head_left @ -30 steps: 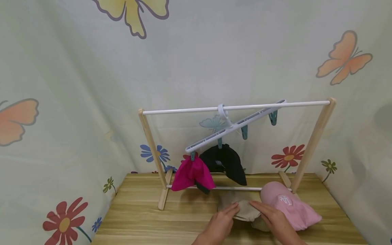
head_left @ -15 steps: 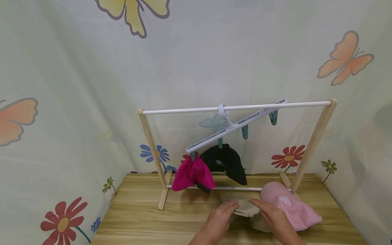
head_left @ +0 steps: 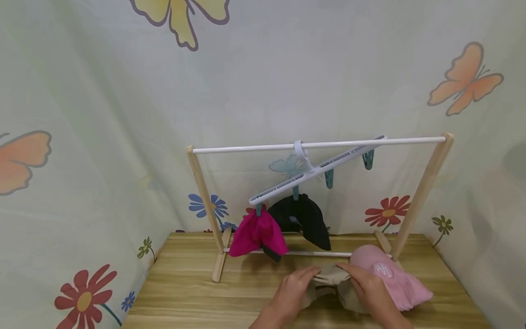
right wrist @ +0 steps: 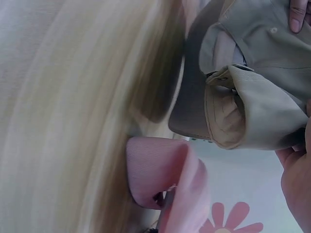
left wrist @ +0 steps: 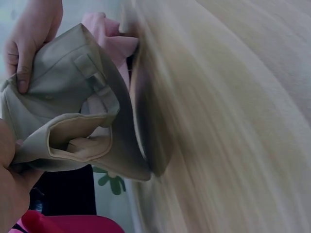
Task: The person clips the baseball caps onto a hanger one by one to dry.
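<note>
Both hands grip a beige baseball cap (head_left: 330,275) by the top of its crown, low in front of the rack. My left hand (head_left: 289,292) pinches its left side and my right hand (head_left: 371,289) its right side. Both wrist views show the strap opening at the back of the cap (left wrist: 73,68); the crown is folded between the hands. A pink cap (head_left: 394,278) with a white emblem lies on the table just right of my right hand. A magenta cap (head_left: 260,234) and a black cap (head_left: 306,219) hang behind, clipped to a white hanger (head_left: 316,171).
The hanger tilts, its left end low, hooked over the white rail (head_left: 246,148) of a wooden-legged rack (head_left: 423,196). Two teal clips on its right half, one being the end clip (head_left: 368,160), hold nothing. A patterned cloth backdrop surrounds the wood-grain table (head_left: 185,292).
The hands have lifted the beige cap's crown slightly and tipped it, so the strap opening now shows in the head view. The left hand has shifted slightly left. Hanger and other caps stay put.
</note>
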`<act>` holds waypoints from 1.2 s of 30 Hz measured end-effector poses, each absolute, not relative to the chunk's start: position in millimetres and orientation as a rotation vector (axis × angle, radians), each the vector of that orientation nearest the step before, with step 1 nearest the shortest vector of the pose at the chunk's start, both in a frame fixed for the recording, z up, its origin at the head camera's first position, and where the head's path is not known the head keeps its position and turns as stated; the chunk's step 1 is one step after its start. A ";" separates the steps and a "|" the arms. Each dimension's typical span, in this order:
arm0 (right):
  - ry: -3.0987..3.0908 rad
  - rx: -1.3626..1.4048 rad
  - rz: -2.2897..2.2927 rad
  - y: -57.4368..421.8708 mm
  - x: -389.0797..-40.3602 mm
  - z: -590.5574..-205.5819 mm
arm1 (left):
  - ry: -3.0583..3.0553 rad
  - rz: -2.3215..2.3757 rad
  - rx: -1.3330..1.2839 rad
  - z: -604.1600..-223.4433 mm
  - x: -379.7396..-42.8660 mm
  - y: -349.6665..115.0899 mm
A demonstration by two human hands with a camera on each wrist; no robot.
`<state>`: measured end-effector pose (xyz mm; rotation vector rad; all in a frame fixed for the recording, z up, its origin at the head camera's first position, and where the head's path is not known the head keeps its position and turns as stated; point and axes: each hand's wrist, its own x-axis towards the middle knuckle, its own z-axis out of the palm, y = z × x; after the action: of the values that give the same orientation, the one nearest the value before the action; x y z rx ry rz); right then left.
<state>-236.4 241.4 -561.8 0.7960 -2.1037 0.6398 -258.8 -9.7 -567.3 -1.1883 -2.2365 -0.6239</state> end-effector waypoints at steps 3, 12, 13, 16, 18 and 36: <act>-2.102 0.776 0.627 242.0 -238.3 -555.8 | -2.229 -0.643 -1.170 -561.4 -259.8 -6.9; -2.136 0.725 0.606 242.8 -233.9 -543.1 | -2.203 -0.649 -1.135 -550.6 -257.9 -2.6; -2.143 0.717 0.600 242.7 -233.2 -541.7 | -2.207 -0.654 -1.136 -549.5 -257.8 -2.6; -2.152 0.707 0.584 242.2 -231.5 -537.4 | -2.225 -0.664 -1.143 -545.7 -258.0 -3.0; -2.153 0.699 0.559 242.1 -230.8 -534.3 | -2.225 -0.665 -1.150 -543.1 -258.8 -3.0; -2.152 0.689 0.625 244.5 -230.8 -509.0 | -2.226 -0.707 -1.150 -522.7 -260.5 2.1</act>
<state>-230.8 244.5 -509.0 0.6886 -2.1519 0.6253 -260.5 2.1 -522.7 -1.1499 -2.2260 -0.7065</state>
